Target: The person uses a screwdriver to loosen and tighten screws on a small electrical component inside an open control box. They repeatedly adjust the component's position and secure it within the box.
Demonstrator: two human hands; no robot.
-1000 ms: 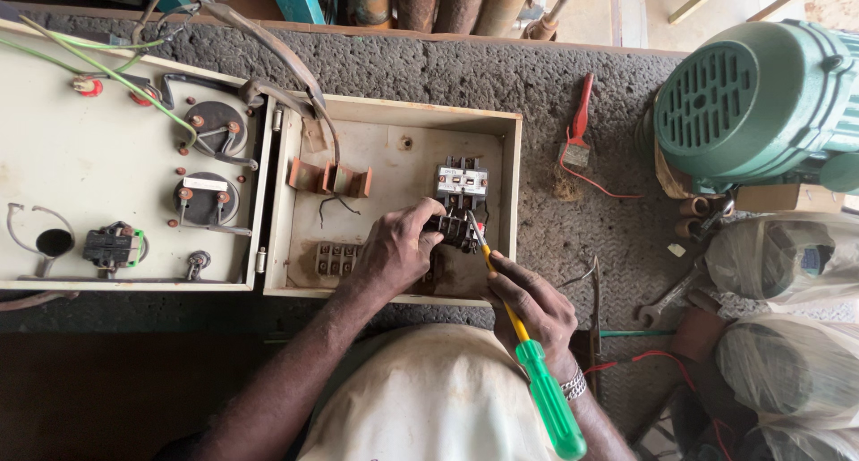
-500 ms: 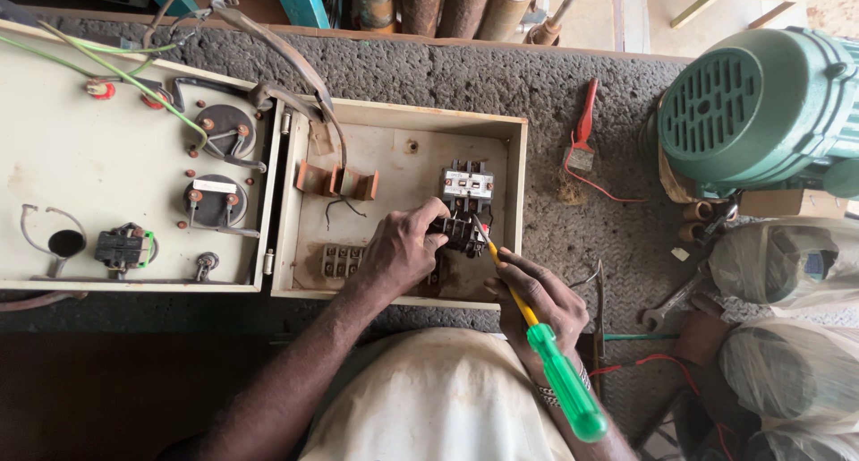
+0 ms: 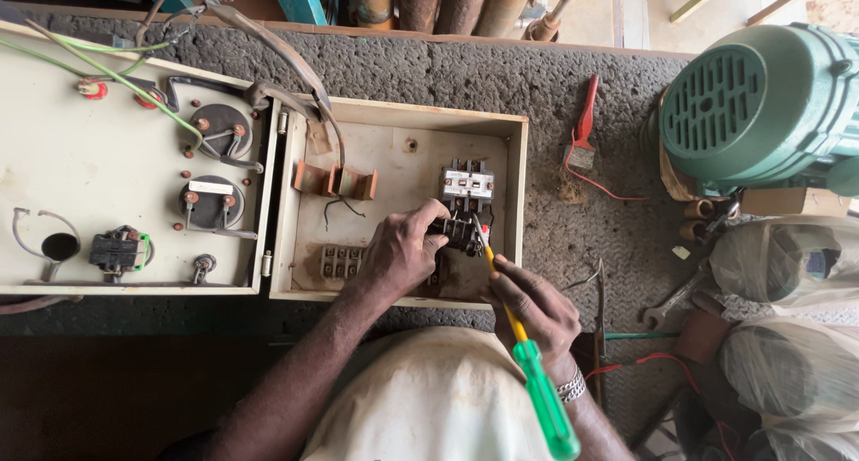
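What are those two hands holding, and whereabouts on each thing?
Right hand holds the green-handled yellow-shafted screwdriver by its shaft. Left hand grips the small black electrical block by its left end.

Rough dark-grey stone-textured workbench top (image 3: pixel 501 76) lying under soft daylight, rusty metal pipes (image 3: pixel 438 0) standing beyond its far edge, pale sandy floor (image 3: pixel 716 0) showing past that edge, dark brown ground (image 3: pixel 107 398) lying below its near edge

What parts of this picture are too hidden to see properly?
Head view only:
- Screwdriver tip: hidden behind the black part it meets.
- Black part's lower side: covered by the left hand.
- Green motor: cut off by the right edge.
- Plastic bags' contents: blurred by wrapping.
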